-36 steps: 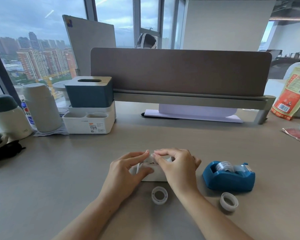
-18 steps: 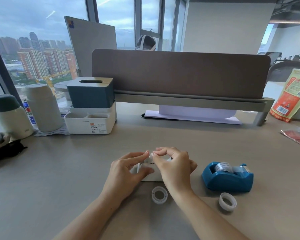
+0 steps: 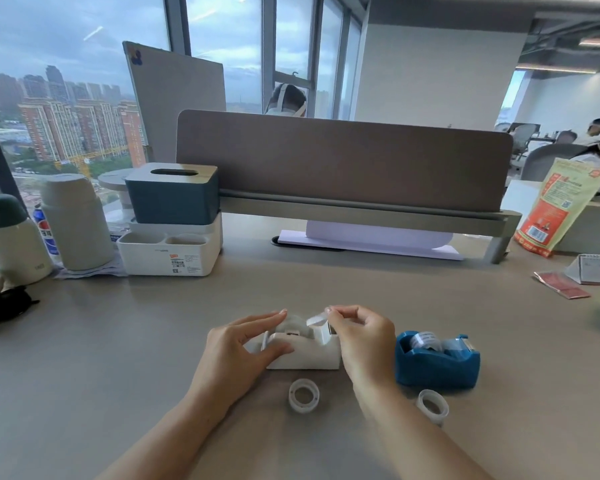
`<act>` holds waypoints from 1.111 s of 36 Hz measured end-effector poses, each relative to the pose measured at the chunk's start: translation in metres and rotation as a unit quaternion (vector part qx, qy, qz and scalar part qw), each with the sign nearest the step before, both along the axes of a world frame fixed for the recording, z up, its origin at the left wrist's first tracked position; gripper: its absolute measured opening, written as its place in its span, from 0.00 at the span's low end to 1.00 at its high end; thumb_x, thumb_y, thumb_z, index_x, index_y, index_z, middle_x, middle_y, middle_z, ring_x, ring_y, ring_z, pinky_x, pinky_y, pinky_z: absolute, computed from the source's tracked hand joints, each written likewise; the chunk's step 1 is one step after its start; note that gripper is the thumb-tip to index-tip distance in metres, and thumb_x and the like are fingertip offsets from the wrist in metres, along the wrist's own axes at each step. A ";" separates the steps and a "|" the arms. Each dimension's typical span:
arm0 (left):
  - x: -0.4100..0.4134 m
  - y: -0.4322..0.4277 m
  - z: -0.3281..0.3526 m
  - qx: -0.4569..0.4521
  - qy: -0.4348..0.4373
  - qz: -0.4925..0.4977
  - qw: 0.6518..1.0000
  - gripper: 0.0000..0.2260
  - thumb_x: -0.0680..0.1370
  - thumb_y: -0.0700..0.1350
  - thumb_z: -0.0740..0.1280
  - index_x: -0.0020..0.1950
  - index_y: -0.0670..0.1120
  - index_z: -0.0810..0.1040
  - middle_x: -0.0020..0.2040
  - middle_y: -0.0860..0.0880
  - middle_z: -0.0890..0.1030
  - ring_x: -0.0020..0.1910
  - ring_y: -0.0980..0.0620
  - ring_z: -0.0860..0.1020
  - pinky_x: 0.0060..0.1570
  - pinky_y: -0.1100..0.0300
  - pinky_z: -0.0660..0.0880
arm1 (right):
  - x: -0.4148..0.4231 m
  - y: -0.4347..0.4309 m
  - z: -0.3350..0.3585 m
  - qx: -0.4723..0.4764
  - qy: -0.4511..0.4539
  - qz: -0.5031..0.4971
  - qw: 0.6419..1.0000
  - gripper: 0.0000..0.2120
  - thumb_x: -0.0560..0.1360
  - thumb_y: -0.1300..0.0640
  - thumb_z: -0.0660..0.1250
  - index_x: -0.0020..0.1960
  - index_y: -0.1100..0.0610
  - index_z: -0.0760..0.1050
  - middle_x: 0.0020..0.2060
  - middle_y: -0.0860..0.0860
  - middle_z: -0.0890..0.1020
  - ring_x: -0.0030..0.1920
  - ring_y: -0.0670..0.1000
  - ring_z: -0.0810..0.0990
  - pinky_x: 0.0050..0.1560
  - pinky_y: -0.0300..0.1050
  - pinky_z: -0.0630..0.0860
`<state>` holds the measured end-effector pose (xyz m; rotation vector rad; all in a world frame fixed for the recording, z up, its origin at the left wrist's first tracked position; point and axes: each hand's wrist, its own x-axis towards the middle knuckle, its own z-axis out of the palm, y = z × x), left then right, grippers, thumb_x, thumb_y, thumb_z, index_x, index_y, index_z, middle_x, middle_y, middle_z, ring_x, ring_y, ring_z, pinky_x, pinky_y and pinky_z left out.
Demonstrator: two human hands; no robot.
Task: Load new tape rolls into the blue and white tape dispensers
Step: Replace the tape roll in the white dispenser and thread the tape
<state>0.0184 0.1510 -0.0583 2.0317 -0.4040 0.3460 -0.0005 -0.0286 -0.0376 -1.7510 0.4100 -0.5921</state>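
Observation:
The white tape dispenser (image 3: 305, 355) sits on the desk between my hands, with a clear tape roll (image 3: 293, 325) seated in it. My left hand (image 3: 246, 344) steadies its left end, thumb on the front and fingers over the roll. My right hand (image 3: 361, 336) pinches the free end of the tape (image 3: 316, 319) above the cutter end. The blue dispenser (image 3: 437, 363) stands to the right with a roll inside. Two bare plastic rings lie nearer me: one (image 3: 303, 395) below the white dispenser, one (image 3: 432, 407) below the blue dispenser.
A white organiser (image 3: 170, 252) with a blue tissue box (image 3: 172, 195) on top stands at back left, beside a grey flask (image 3: 73, 221) and a kettle (image 3: 7, 240). A grey divider (image 3: 343, 161) runs across the back. An orange bag (image 3: 558, 206) and red packet (image 3: 561, 285) lie at right.
My hands have spread apart. The right hand has drawn the tape end up and rightward toward the cutter, uncovering the white dispenser and its roll.

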 end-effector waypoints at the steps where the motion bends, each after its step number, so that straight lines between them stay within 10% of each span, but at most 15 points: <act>1: 0.000 0.000 0.000 -0.001 0.000 -0.001 1.000 0.19 0.65 0.58 0.77 0.55 0.65 0.81 0.55 0.66 0.82 0.56 0.72 0.78 0.62 0.62 0.75 | -0.001 -0.004 0.001 0.025 -0.004 0.002 1.000 0.07 0.70 0.55 0.74 0.33 0.52 0.82 0.30 0.46 0.85 0.36 0.49 0.82 0.42 0.39 0.77; 5: 0.001 0.000 0.000 0.003 -0.006 -0.001 1.000 0.20 0.62 0.63 0.73 0.55 0.67 0.81 0.56 0.66 0.82 0.56 0.70 0.79 0.62 0.60 0.76 | -0.007 -0.018 -0.001 0.045 -0.018 -0.009 0.999 0.07 0.71 0.60 0.74 0.34 0.57 0.81 0.29 0.49 0.83 0.30 0.46 0.76 0.28 0.27 0.69; 11: 0.000 -0.001 0.001 0.000 -0.002 -0.004 1.000 0.20 0.63 0.63 0.73 0.54 0.67 0.81 0.56 0.65 0.82 0.56 0.70 0.79 0.62 0.59 0.76 | -0.007 -0.023 -0.012 0.049 -0.002 -0.016 0.999 0.07 0.71 0.60 0.72 0.34 0.54 0.81 0.32 0.50 0.85 0.37 0.51 0.83 0.39 0.39 0.75; 29: 0.000 -0.002 0.001 -0.022 0.020 0.007 1.000 0.17 0.62 0.57 0.77 0.50 0.61 0.85 0.53 0.64 0.84 0.54 0.71 0.79 0.62 0.60 0.76 | -0.009 -0.019 -0.020 0.009 0.026 0.008 1.000 0.08 0.73 0.61 0.71 0.35 0.59 0.80 0.33 0.50 0.84 0.34 0.45 0.79 0.31 0.26 0.71; 40: 0.000 -0.002 0.000 -0.016 0.026 0.003 1.000 0.17 0.63 0.51 0.80 0.51 0.58 0.85 0.53 0.64 0.84 0.53 0.73 0.79 0.60 0.68 0.73 | -0.006 -0.018 -0.023 0.040 0.052 0.010 0.998 0.07 0.72 0.61 0.71 0.35 0.58 0.80 0.31 0.50 0.82 0.33 0.47 0.77 0.34 0.37 0.72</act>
